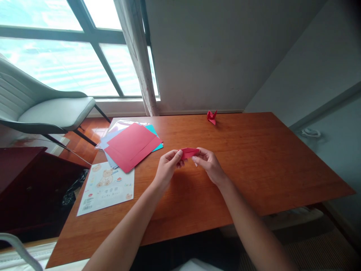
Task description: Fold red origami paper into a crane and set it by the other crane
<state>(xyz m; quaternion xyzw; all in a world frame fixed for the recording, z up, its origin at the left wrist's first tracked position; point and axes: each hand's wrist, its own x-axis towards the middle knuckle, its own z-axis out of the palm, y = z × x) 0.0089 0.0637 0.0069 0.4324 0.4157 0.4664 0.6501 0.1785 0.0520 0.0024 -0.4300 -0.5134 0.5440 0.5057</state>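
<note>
A small piece of folded red paper [188, 153] is held above the middle of the wooden table [254, 162]. My left hand [168, 164] pinches its left end, thumb on top. At the paper's right end, the thumb and fingers of my right hand [208, 162] close on the tip. Folded layers show along the paper's length; its underside is hidden. Farther back on the tabletop stands a red origami crane [212, 117], apart from both hands.
Left on the table lie red paper sheets [131, 146] over blue sheets [153, 130] and clear plastic wrapping. Nearer me is a white sheet with a printed bear [107, 188]. A grey chair [53, 109] stands by the window beyond the left edge; a wall borders the back.
</note>
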